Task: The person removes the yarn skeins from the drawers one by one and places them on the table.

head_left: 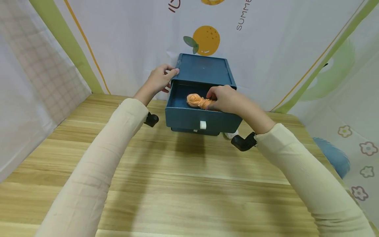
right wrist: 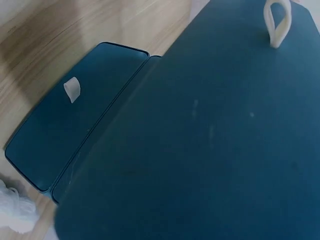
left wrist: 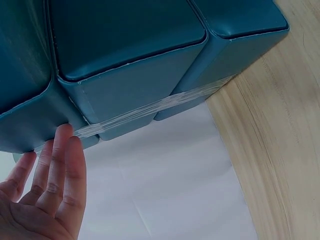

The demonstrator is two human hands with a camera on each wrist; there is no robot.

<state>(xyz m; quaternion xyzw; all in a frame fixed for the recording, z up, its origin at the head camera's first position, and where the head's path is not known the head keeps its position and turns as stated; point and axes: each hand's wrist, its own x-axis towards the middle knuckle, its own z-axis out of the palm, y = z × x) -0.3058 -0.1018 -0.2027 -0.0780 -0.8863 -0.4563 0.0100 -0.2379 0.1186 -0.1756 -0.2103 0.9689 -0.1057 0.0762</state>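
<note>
A blue drawer cabinet (head_left: 204, 67) stands against the back curtain with its top drawer (head_left: 183, 118) pulled out. In that drawer lies a skein of orange yarn (head_left: 194, 100). My right hand (head_left: 228, 98) reaches over the drawer's right side and grips the skein's right end, partly hiding it. At the cabinet's upper left edge rests my left hand (head_left: 162, 77), thumb on top. The left wrist view shows that hand's fingers (left wrist: 64, 165) fairly straight, touching the cabinet side. In the right wrist view the drawer front (right wrist: 200, 150) fills most of the picture; the right hand is out of sight there.
A lower drawer (right wrist: 65, 120) with a white pull tab is closed beneath. Something white and fluffy (head_left: 231, 135) lies on the wooden table (head_left: 177, 197) by the cabinet's right foot. Clear tape (left wrist: 150, 107) runs across the cabinet. A blue object (head_left: 333, 156) is beyond the table's right edge.
</note>
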